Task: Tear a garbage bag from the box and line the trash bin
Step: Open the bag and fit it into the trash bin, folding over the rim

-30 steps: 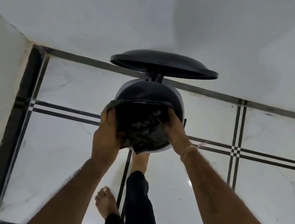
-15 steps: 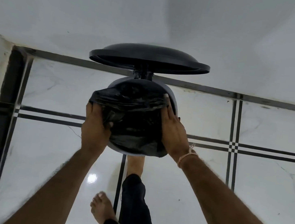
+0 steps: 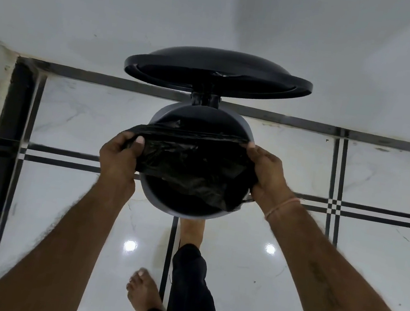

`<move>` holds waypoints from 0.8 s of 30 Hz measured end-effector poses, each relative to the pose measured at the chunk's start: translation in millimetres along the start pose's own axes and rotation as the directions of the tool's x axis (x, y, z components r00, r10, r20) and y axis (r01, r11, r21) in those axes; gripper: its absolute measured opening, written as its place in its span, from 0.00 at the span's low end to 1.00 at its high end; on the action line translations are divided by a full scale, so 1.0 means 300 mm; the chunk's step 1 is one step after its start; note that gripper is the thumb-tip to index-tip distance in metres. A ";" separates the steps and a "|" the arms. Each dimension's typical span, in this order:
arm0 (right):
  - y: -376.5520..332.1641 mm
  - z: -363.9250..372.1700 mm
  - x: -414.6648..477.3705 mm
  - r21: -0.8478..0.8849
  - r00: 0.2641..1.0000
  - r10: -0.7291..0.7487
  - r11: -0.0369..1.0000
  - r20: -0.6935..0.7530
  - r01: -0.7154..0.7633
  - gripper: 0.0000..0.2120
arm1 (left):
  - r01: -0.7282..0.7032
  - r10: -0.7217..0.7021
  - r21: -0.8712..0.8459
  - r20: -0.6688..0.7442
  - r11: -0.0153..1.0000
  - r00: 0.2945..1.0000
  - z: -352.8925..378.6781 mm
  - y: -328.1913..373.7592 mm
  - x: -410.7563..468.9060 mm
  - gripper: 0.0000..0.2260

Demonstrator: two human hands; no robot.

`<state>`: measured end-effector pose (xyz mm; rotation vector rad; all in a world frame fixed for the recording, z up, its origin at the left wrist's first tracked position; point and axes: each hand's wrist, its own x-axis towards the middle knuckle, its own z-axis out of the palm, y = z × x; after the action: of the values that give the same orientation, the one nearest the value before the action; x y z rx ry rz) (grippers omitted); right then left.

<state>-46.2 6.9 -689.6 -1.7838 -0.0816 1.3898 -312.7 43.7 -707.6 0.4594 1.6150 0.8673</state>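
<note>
White marble floor (image 3: 285,285) with black inlay lines, white wall (image 3: 218,12) behind. Against that wall, a grey pedal bin (image 3: 155,203), mouth open, black lid (image 3: 218,73) tipped up on its hinge. Held there, by the look of it, with a bare foot (image 3: 192,228) just below the near rim, presumably on a pedal not in view. Stretched across the bin's mouth, a black garbage bag (image 3: 192,164): already torn free, its opened top edge pulled taut side to side, its crumpled body sagging into the bin. Not yet folded over the rim anywhere visible; far rim and near rim both bare. Left hand (image 3: 119,159) clamped on the bag's left edge, thumb on top, just outside the bin's left rim. Right hand (image 3: 267,174) pinching the bag's right edge at the right rim, a thin thread band at the wrist. Box nowhere in sight. Tearing done, then; remaining, most likely: cuffing the edge over the rim all round, pushing the body down, letting the lid drop.
</note>
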 end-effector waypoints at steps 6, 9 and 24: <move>-0.043 -0.012 0.044 0.015 0.979 -0.187 0.982 0.083 0.187 0.20 | -0.043 0.044 -0.010 0.190 0.999 0.981 -0.037 0.010 0.055 0.13; -0.076 -0.016 0.112 -0.094 0.955 -0.279 0.953 0.105 0.288 0.22 | -0.173 0.143 0.095 0.258 0.980 0.956 -0.024 0.030 0.081 0.12; -0.031 -0.034 0.299 -0.367 0.984 0.076 0.930 0.162 -0.011 0.49 | -0.307 0.171 0.430 0.325 0.849 0.930 -0.004 0.001 0.217 0.16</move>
<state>0.1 53.6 -752.2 -1.9667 -0.4211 1.6436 -329.4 89.6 -750.5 1.1062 1.5183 0.5445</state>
